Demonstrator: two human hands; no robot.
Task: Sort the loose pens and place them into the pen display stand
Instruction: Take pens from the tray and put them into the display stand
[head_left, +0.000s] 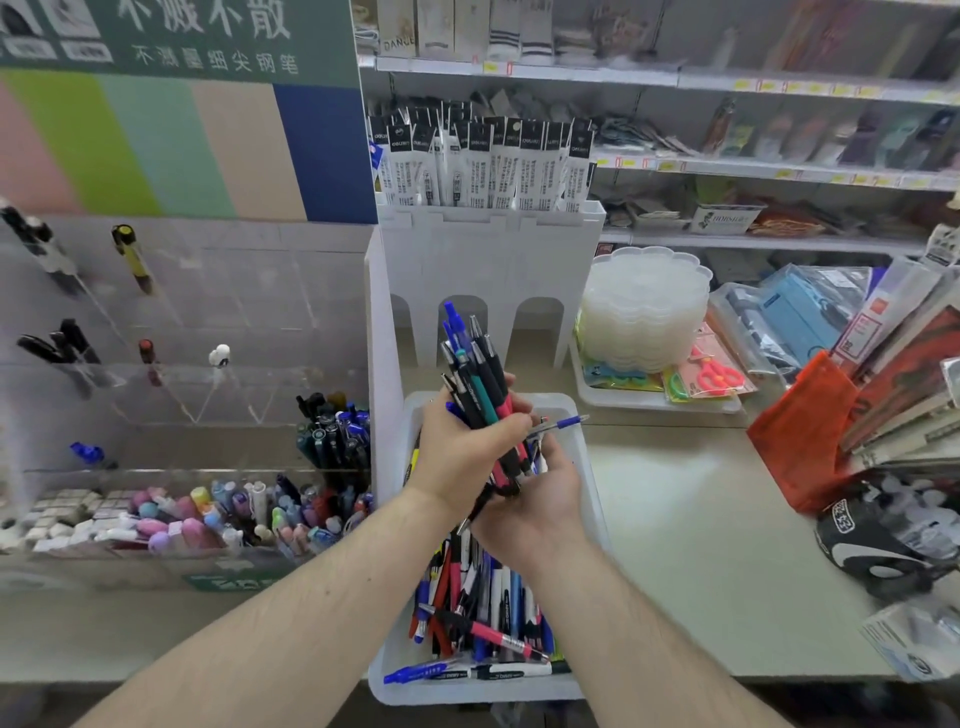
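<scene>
My left hand grips a thick bundle of pens, black, teal, blue and pink, their upper ends pointing up and away over a white tray. Below it my right hand lies palm up, cupping the bundle's lower ends, with a blue-capped pen sticking out to the right above its fingers. Many loose pens fill the tray. The clear acrylic pen display stand rises at the left, with only a few pens in its upper slots and a full dark cluster lower down.
A white cardboard holder with packaged refills stands right behind the tray. Stacked clear lids and scissors packs lie to the right, an orange bag and notebooks farther right. Erasers and small pens fill the stand's front bin. Store shelves line the back.
</scene>
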